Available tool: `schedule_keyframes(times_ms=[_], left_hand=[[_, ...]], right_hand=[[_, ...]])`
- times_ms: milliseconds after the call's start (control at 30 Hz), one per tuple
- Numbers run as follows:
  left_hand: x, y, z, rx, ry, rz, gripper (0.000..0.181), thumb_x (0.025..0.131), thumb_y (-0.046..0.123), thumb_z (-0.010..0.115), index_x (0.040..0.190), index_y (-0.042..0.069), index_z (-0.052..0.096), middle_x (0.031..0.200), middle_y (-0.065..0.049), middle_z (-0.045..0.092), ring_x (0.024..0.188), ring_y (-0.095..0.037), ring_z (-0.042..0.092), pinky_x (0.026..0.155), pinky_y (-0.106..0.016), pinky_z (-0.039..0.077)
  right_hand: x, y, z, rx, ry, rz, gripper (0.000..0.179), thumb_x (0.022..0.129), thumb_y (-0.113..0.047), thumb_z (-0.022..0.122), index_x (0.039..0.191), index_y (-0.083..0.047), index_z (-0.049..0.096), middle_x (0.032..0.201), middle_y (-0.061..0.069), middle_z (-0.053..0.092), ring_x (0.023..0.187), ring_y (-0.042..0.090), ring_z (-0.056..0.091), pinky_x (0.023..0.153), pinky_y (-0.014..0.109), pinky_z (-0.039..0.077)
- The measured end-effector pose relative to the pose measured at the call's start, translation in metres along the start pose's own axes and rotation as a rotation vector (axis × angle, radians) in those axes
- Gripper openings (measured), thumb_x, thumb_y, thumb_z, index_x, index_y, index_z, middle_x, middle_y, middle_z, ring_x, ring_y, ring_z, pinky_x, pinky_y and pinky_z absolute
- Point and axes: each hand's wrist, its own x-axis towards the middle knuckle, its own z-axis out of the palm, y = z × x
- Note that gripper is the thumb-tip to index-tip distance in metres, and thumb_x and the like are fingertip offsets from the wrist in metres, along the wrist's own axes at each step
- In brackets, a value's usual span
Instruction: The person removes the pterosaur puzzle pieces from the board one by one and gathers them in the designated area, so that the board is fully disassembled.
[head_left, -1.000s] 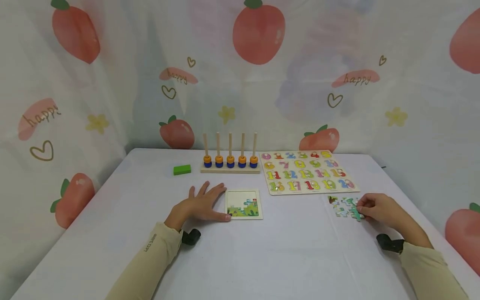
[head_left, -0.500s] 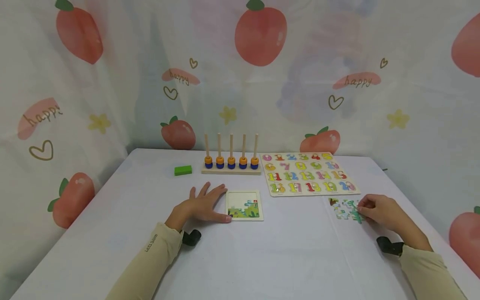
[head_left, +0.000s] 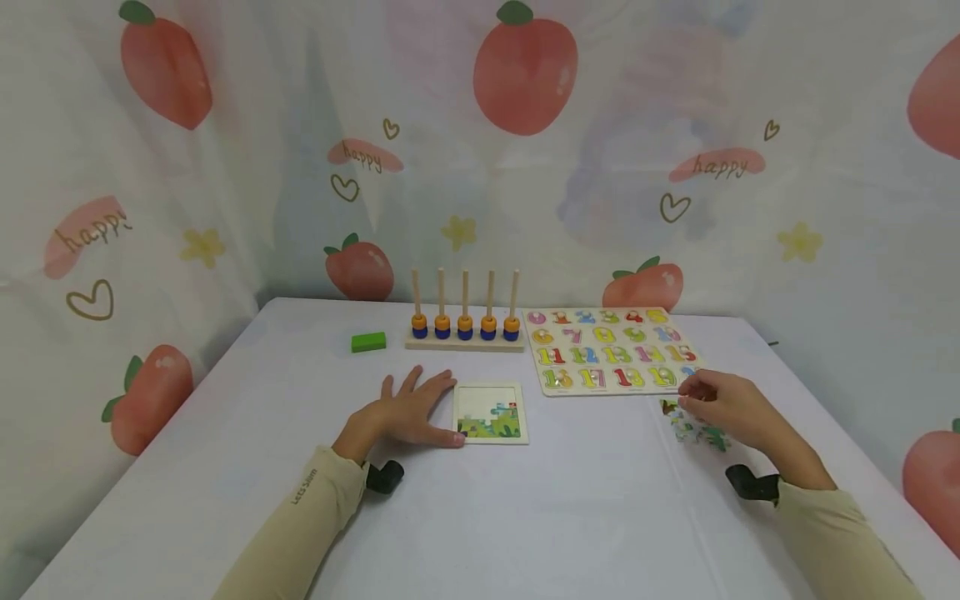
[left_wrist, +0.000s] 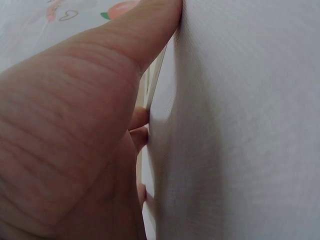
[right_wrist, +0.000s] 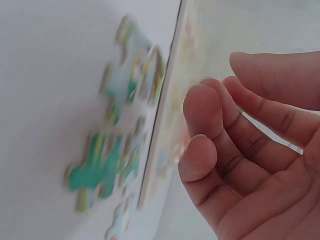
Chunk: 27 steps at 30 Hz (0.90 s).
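Several puzzle pieces (right_wrist: 97,175) lie on the table (head_left: 562,508) near the right hand (head_left: 731,406), its bent fingers apart from the thumb, while the wide-spread left hand (head_left: 408,413) touches the left side of the framed puzzle (head_left: 491,423).

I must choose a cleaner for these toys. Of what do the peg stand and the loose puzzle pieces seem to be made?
Peg stand: probably wood, smooth and matt; its bare parts look pale tan.
Loose puzzle pieces: perhaps thin wood or thick card, with printed faces and plain brownish edges; the blur leaves this open.
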Motion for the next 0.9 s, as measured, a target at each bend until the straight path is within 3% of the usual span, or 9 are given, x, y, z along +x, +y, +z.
schedule_keyframes(times_ms=[400, 900], left_hand=[[0.002, 0.000, 0.003, 0.008, 0.000, -0.005, 0.111, 0.085, 0.075, 0.075, 0.171, 0.023, 0.028, 0.179, 0.003, 0.015, 0.164, -0.037, -0.003, 0.123, -0.072, -0.007], [0.001, 0.002, 0.001, 0.002, -0.013, -0.028, 0.110, 0.087, 0.073, 0.075, 0.172, 0.024, 0.026, 0.180, 0.003, 0.013, 0.164, -0.036, -0.005, 0.123, -0.070, -0.010]], right_hand=[[0.023, -0.058, 0.016, 0.090, -0.025, -0.112, 0.018, 0.101, -0.013, 0.073, 0.112, 0.001, 0.070, 0.096, 0.005, 0.067, 0.086, 0.024, 0.060, 0.067, 0.032, 0.054], [0.045, -0.112, 0.043, 0.120, -0.067, -0.269, 0.021, 0.100, -0.010, 0.073, 0.117, 0.002, 0.072, 0.097, 0.003, 0.069, 0.092, 0.024, 0.062, 0.077, 0.037, 0.054]])
